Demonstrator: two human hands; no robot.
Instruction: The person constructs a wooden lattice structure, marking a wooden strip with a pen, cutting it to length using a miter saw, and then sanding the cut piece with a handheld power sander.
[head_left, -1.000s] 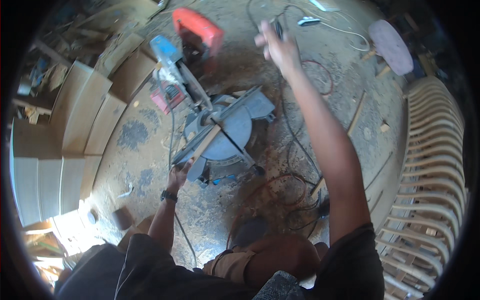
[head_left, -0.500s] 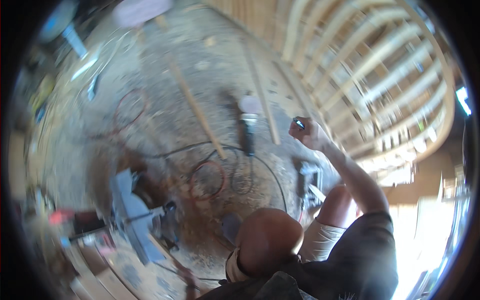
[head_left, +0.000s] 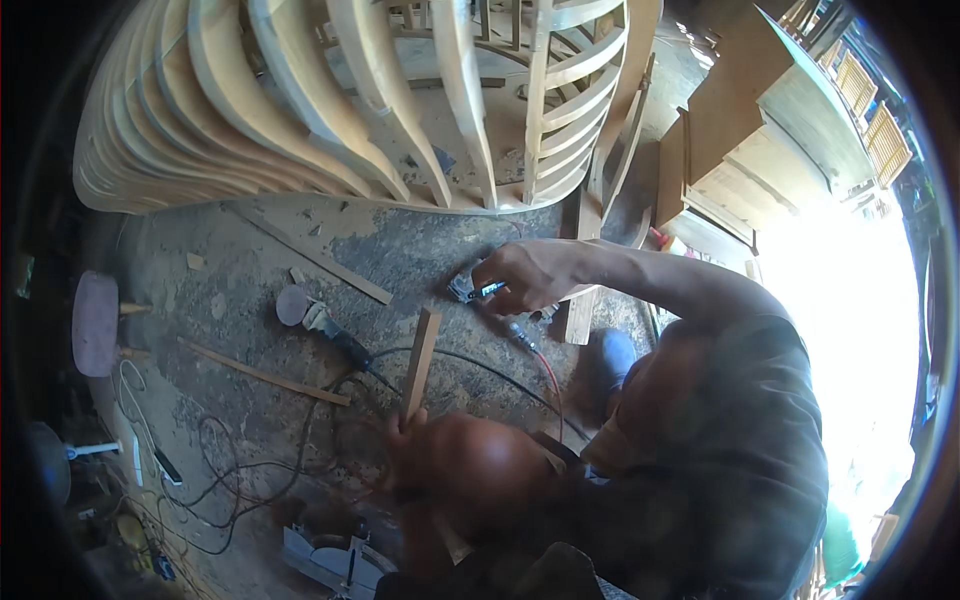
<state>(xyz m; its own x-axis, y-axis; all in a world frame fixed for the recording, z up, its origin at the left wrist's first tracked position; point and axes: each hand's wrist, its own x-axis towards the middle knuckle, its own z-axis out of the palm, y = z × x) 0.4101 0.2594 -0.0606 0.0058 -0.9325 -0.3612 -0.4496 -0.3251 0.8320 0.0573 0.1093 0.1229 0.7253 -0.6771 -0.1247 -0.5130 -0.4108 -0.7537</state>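
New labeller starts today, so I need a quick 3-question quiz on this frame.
1. True or false: the angle grinder lies on the floor, in neither hand.
2. The left hand holds: A) a hammer B) a wood strip C) a paint brush.
3. Fill in: the right hand grips a small grey-and-____ tool.
Key: 1 true; 2 B; 3 blue.
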